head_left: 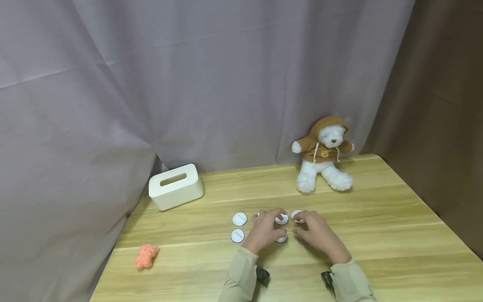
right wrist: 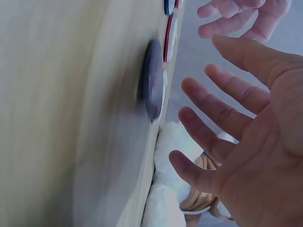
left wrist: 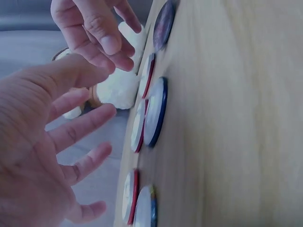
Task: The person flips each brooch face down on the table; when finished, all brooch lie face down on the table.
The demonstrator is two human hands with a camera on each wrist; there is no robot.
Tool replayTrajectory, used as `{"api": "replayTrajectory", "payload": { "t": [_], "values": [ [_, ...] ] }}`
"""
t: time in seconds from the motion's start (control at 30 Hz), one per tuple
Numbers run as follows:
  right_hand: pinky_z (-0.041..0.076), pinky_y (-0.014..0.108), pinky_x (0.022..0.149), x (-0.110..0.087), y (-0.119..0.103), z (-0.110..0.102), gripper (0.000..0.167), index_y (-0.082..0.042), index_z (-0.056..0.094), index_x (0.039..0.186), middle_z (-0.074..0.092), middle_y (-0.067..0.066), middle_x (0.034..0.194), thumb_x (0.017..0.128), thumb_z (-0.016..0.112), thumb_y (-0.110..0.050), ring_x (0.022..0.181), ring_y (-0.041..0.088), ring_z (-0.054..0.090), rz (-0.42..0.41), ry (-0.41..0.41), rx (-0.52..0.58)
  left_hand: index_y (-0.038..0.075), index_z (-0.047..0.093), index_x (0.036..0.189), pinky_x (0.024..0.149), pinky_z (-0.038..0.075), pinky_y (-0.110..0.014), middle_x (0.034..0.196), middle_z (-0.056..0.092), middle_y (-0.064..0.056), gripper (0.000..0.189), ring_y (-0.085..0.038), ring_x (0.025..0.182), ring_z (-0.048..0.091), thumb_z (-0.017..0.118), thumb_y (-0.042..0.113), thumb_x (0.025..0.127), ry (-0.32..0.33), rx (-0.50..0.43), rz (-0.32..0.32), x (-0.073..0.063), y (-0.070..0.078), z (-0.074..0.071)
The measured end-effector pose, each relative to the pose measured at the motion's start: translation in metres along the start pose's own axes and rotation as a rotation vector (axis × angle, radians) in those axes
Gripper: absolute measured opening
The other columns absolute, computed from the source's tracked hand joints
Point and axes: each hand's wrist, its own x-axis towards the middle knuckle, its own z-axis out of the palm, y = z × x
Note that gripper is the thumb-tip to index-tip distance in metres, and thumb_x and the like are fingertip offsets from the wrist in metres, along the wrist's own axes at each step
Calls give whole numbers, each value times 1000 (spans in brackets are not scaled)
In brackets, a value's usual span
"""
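Observation:
Several flat round discs lie on the table, with white tops bearing a small grey mark. Two, one disc (head_left: 239,218) behind another (head_left: 237,235), are left of my left hand (head_left: 265,230). That hand hovers low over more discs, its fingers spread and loosely bent. Coloured rims show in the left wrist view, such as on the blue-rimmed disc (left wrist: 156,112). My right hand (head_left: 320,237) is beside a white disc (head_left: 297,214), fingers loosely bent, nothing gripped. Below its fingers, in the right wrist view, a dark-faced disc (right wrist: 153,80) stands tilted and blurred.
A white tissue box (head_left: 181,194) stands at the back left, and a bundle of coral yarn (head_left: 146,256) lies at the front left. Against the grey curtain (head_left: 226,84) sits a white teddy bear (head_left: 320,161) in a brown hoodie. The wooden table (head_left: 396,235) has a right edge beside a brown curtain.

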Motion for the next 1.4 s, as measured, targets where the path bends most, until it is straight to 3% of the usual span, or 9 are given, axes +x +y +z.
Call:
{"api": "replayTrajectory", "payload": {
  "t": [0.2, 0.4, 0.57, 0.73, 0.97, 1.13, 1.4],
  "values": [
    [49, 53, 87, -5, 4, -8, 29, 0, 72, 108, 70, 10, 106, 82, 80, -9, 98, 31, 60, 34, -13, 32, 21, 66, 127, 94, 30, -45, 113, 71, 8, 52, -15, 105, 53, 82, 19, 77, -39, -25, 23, 3, 3, 5],
    [43, 63, 94, -10, 6, -12, 34, -3, 74, 103, 70, 12, 109, 70, 86, -5, 107, 40, 59, 80, -73, 1, 24, 74, 112, 88, 30, -39, 110, 72, 13, 43, -14, 103, 52, 85, 18, 71, -57, 5, 37, 6, 6, 10],
    [40, 65, 92, -10, 7, -13, 37, -6, 76, 96, 70, 9, 106, 61, 87, -3, 107, 39, 58, 71, -103, -6, 24, 78, 104, 84, 28, -36, 100, 70, 14, 39, -11, 96, 49, 86, 16, 66, -93, 37, 39, 7, 9, 13],
    [39, 65, 91, -13, 10, -11, 35, -7, 76, 93, 71, 8, 104, 60, 85, 1, 106, 38, 58, 54, -109, -27, 24, 79, 102, 82, 29, -36, 97, 69, 14, 40, -12, 93, 48, 84, 14, 64, -106, 68, 56, 6, 13, 15],
    [42, 65, 87, -16, 13, -13, 39, -9, 75, 90, 71, 7, 102, 54, 85, 4, 104, 38, 59, 41, -103, -49, 26, 79, 101, 89, 30, -41, 106, 70, 17, 37, -14, 100, 49, 82, 13, 66, -117, 123, 78, 6, 18, 21],
    [44, 62, 88, -17, 12, -15, 36, -8, 74, 89, 71, 3, 98, 56, 83, 6, 99, 35, 61, 41, -114, -39, 28, 80, 98, 87, 30, -41, 108, 71, 21, 34, -12, 97, 49, 83, 14, 67, -114, 160, 105, 5, 19, 25],
    [49, 55, 86, -18, 14, -15, 26, -8, 75, 86, 71, 0, 91, 64, 78, 6, 91, 29, 64, 21, -115, -15, 27, 81, 89, 82, 30, -39, 88, 71, 19, 28, -9, 85, 47, 82, 10, 67, -57, 207, 166, 4, 18, 28]
  ]
}}
